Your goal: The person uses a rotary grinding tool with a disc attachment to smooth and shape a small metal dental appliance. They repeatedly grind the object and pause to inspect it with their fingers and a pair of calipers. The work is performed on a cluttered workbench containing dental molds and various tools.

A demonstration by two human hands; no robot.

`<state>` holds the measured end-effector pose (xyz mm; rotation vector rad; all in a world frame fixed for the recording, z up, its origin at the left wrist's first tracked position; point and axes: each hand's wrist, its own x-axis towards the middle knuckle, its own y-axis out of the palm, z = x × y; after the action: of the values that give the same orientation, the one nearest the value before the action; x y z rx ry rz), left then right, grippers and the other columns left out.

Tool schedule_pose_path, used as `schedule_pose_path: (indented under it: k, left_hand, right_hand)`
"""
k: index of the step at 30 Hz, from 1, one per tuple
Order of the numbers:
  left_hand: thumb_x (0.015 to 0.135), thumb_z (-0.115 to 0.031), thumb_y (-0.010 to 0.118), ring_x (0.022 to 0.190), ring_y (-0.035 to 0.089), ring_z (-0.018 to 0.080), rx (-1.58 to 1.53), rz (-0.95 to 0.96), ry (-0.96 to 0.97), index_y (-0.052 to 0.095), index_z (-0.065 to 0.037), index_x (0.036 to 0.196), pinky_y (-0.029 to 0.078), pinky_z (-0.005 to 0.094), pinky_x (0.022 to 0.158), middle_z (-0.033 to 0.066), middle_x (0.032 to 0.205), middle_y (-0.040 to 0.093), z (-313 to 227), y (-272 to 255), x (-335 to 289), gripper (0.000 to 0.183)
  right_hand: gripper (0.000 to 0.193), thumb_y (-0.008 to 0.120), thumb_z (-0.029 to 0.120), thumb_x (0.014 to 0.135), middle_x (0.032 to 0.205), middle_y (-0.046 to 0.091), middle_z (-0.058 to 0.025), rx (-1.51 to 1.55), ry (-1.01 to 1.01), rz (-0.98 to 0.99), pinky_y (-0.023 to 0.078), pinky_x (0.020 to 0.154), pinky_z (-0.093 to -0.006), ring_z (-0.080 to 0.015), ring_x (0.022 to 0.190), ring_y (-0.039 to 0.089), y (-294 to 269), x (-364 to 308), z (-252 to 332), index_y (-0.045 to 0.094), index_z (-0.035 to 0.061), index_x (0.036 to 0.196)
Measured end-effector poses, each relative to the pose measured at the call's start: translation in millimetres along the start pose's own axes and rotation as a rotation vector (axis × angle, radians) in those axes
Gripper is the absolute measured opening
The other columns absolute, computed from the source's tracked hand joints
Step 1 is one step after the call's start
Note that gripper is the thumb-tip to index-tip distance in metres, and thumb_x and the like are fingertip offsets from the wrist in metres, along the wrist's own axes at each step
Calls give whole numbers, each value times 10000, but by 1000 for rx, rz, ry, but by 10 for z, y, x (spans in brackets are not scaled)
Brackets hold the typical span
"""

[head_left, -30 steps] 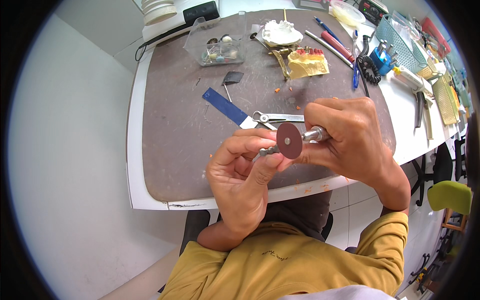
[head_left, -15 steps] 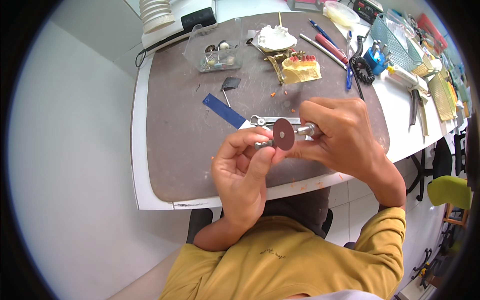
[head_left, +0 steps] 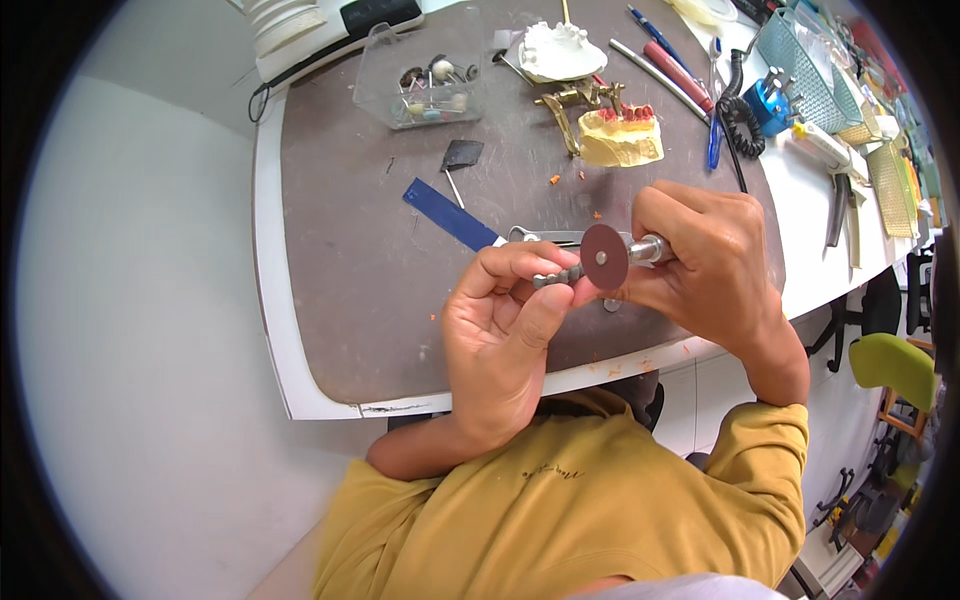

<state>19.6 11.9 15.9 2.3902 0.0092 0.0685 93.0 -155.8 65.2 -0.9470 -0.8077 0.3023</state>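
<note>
Between the thumb and fingertips of my left hand (head_left: 505,330) is a small grey metal dental bridge (head_left: 556,278), shaped like a row of teeth. My right hand (head_left: 715,260) is wrapped round a silver rotary handpiece (head_left: 650,249). On its tip sits a round reddish-brown cutting disc (head_left: 604,262), beside the bridge's right end; whether the two touch I cannot tell. Just behind the hands lies a metal caliper (head_left: 545,236), partly covered by them.
A yellow tooth model (head_left: 620,145) with red parts sits on a brass articulator, a white plaster model (head_left: 562,52) behind it. A clear box (head_left: 425,100) holds several burs. A blue strip (head_left: 450,212) lies left of the caliper; pens and a blue bur stand (head_left: 770,105) are at right.
Both hands have shifted slightly right in the picture, as the whole view moved. More of the bridge's toothed surface shows now, and the disc faces me more broadly.
</note>
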Motion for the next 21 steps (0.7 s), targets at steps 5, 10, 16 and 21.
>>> schedule_pose_path:
  k: [5,10,16,21]
  left_hand:
    - [903,-96,634,1094,580,260,-36,-15,4,544,-51,1032,482,384,951,99,1092,562,68,-34,-58,164]
    - [845,69,634,954,605,161,-91,-60,11,559,0,994,569,281,785,121,1082,562,71,-2,-48,180]
    - [850,69,629,992,618,191,-87,-44,52,558,-2,995,561,266,772,118,1071,569,89,-13,-41,177]
    - [863,50,629,1061,621,248,-82,-25,75,561,-5,996,555,257,776,115,1066,573,84,6,-39,159]
  right_hand:
    - [527,774,499,659,512,423,-10,20,-58,51,351,394,-311,-185,425,483,48,2,-22,453,84,606]
    - [537,762,526,655,507,411,-1,1,-54,97,358,399,-308,-171,425,484,26,11,0,451,91,603]
    - [552,744,546,667,503,403,-4,16,-74,62,367,406,-307,-170,418,475,56,-6,-29,441,90,594]
    - [561,740,548,673,496,402,-10,12,-85,73,380,412,-298,-173,417,478,38,-3,-29,430,88,584]
